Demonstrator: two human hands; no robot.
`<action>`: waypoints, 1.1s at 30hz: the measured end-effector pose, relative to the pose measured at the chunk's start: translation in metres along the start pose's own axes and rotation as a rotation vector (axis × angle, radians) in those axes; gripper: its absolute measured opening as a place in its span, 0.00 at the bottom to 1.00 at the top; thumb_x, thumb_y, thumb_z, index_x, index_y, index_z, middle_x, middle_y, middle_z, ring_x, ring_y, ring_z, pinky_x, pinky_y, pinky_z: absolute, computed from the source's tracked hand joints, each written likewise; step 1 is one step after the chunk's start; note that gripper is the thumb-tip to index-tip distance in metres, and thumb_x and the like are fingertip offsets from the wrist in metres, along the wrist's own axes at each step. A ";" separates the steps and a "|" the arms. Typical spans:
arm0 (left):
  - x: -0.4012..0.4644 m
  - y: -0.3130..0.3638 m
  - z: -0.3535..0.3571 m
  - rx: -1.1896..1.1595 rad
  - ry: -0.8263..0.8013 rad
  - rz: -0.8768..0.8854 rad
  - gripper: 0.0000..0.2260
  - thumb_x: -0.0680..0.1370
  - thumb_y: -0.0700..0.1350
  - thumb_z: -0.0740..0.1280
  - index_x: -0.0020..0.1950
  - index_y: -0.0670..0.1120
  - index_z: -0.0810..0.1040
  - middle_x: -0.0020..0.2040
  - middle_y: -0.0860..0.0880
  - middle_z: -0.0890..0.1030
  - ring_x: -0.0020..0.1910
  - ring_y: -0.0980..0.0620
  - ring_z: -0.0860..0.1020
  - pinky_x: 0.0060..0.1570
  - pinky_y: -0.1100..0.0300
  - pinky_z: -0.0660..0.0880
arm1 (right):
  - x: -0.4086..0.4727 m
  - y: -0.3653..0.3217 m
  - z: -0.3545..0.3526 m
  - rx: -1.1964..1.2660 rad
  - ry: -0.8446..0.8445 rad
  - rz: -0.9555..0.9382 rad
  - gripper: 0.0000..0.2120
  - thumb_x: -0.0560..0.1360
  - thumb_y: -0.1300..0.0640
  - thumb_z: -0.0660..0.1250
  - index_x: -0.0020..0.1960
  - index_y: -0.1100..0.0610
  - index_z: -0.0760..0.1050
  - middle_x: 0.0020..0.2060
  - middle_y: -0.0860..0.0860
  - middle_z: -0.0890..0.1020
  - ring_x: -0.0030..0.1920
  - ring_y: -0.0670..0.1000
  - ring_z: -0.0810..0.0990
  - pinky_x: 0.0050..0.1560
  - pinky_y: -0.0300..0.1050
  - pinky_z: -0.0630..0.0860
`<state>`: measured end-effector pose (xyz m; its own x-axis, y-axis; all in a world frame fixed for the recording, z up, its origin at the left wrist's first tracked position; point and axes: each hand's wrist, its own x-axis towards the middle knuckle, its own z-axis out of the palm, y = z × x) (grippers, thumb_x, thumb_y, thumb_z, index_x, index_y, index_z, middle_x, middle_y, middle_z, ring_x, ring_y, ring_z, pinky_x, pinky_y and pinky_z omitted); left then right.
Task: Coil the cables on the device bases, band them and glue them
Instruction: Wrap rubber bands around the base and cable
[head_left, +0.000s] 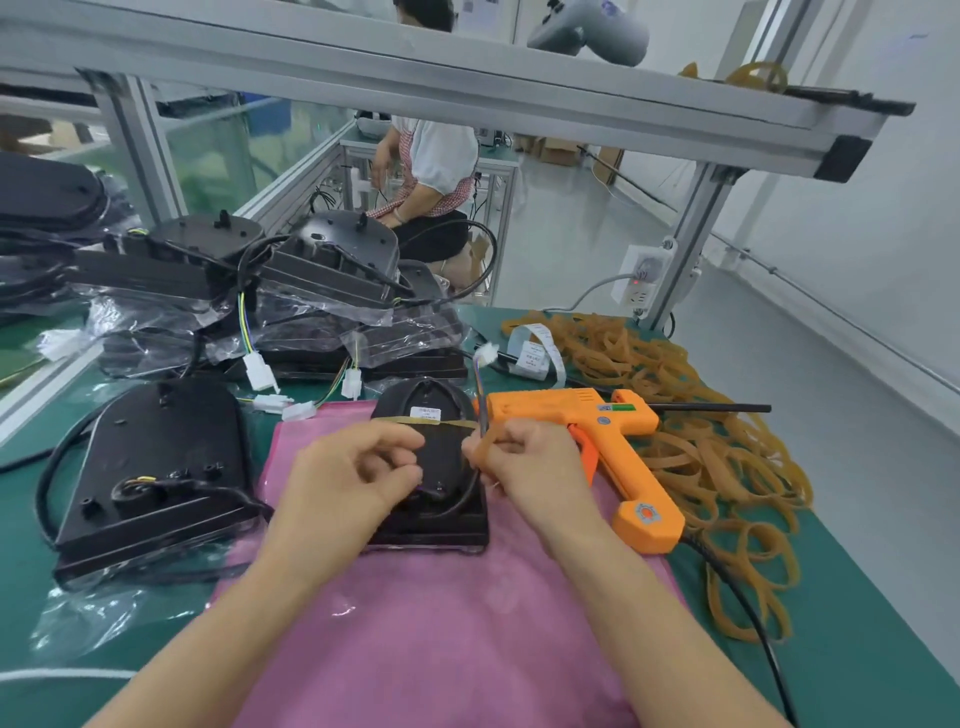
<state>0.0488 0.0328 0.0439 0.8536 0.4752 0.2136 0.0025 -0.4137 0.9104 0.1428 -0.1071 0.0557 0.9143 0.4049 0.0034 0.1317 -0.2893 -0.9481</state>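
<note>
My two hands, left (358, 467) and right (519, 457), pinch the stretched rubber band (415, 422) over the base (441, 499); it may slip and snap off.

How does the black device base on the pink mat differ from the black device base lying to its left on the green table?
The black device base on the pink mat has a tan rubber band stretched over it and both hands working on it; the black device base on the green table is unbanded, untouched, its cable looping loose. Both lie underside up.
</note>
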 end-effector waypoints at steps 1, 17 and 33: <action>0.001 -0.003 -0.007 0.067 0.001 0.031 0.13 0.70 0.34 0.74 0.43 0.52 0.83 0.36 0.58 0.80 0.30 0.58 0.71 0.34 0.72 0.67 | 0.003 -0.001 0.001 -0.010 0.007 -0.008 0.10 0.73 0.61 0.72 0.33 0.58 0.77 0.24 0.49 0.76 0.26 0.45 0.72 0.31 0.39 0.71; 0.004 -0.013 0.019 0.333 0.069 0.020 0.19 0.62 0.53 0.80 0.48 0.57 0.77 0.54 0.58 0.72 0.58 0.55 0.66 0.54 0.57 0.61 | 0.030 0.004 0.000 -0.536 -0.149 0.095 0.18 0.74 0.46 0.71 0.34 0.58 0.77 0.28 0.49 0.74 0.31 0.49 0.72 0.33 0.43 0.66; 0.019 -0.012 0.007 -0.612 0.141 -0.320 0.19 0.61 0.33 0.74 0.48 0.50 0.83 0.40 0.52 0.85 0.40 0.51 0.82 0.35 0.60 0.78 | 0.023 0.007 -0.017 0.257 -0.325 0.347 0.17 0.74 0.58 0.72 0.60 0.63 0.78 0.54 0.56 0.84 0.58 0.54 0.81 0.60 0.44 0.77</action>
<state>0.0684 0.0411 0.0342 0.7841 0.6138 -0.0916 -0.0869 0.2548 0.9631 0.1707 -0.1147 0.0546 0.7161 0.5827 -0.3842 -0.2925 -0.2492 -0.9232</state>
